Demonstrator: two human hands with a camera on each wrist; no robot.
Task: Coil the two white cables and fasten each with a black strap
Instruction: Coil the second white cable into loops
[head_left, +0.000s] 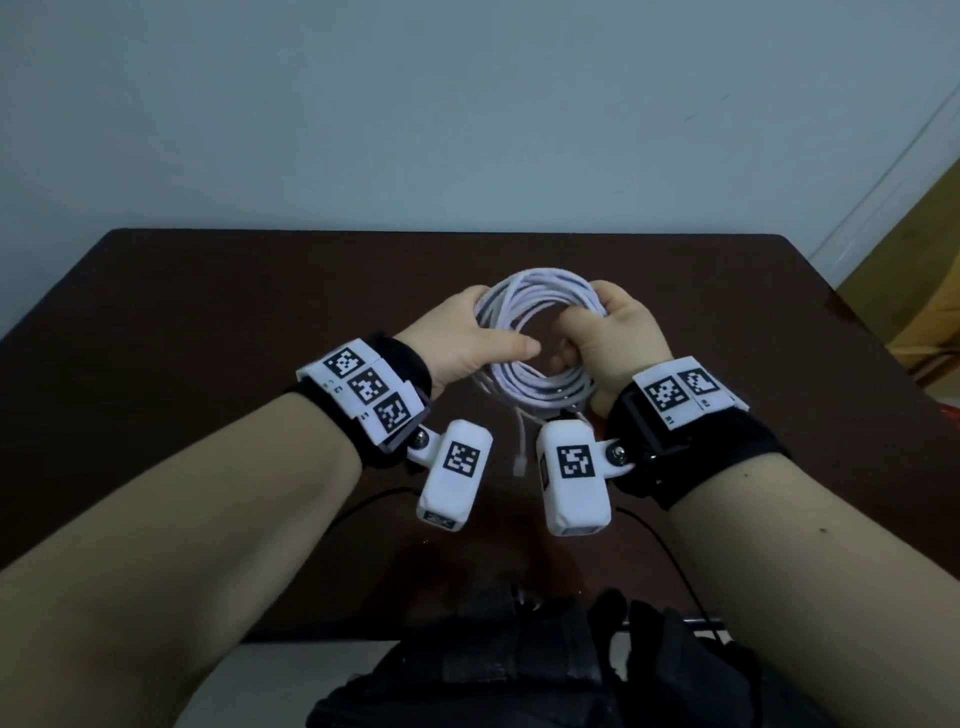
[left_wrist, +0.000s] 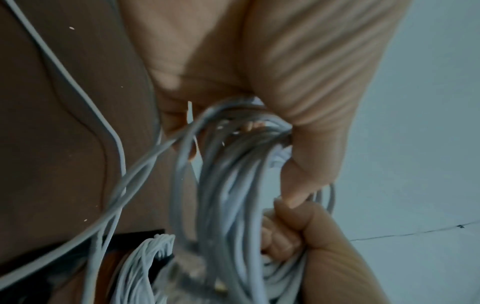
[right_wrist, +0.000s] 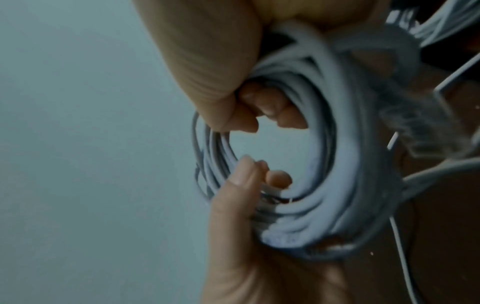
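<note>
A coil of white cable (head_left: 537, 288) hangs in the air over the dark brown table (head_left: 208, 322), held on both sides. My left hand (head_left: 493, 340) grips its left side, thumb across the front. The right hand (head_left: 576, 338) grips the right side, fingers curled through the ring. The cable's loose end with a clear plug (head_left: 519, 462) dangles below. In the left wrist view my fingers (left_wrist: 176, 123) wrap the strands (left_wrist: 228, 185). Lower down lies a second white bundle (left_wrist: 145, 263) with something black against it, blurred. The right wrist view shows the coil (right_wrist: 358, 164) end-on.
A pale wall stands behind the table's far edge (head_left: 447, 232). Thin black camera leads (head_left: 670, 551) trail over the near part of the table. Dark fabric (head_left: 519, 670) lies at the near edge. A wooden surface (head_left: 914, 291) is off to the right.
</note>
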